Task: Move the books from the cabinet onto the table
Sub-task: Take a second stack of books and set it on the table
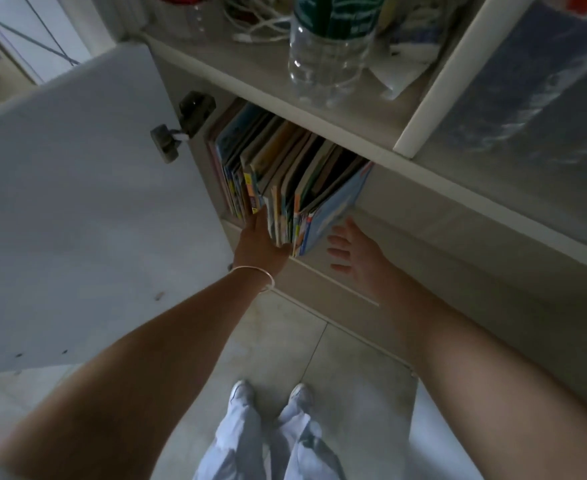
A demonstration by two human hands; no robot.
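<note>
Head view: the books [285,181] stand in the cabinet [423,216]. The left hand [259,245] presses flat on one side of a bundle, the right hand [345,252] is spread wide near the other side. Thin, floppy, together probably heavy; squeeze both sides low.

Cabinet [320,109] white, door [77,202] white. Books [285,174] multicoloured; outermost cover [333,206] light blue. Bottle [330,46] clear, green label. Bracelet [254,275] pale metallic. Trousers [268,441] light blue-white. Floor tiles [320,358] pale grey.
</note>
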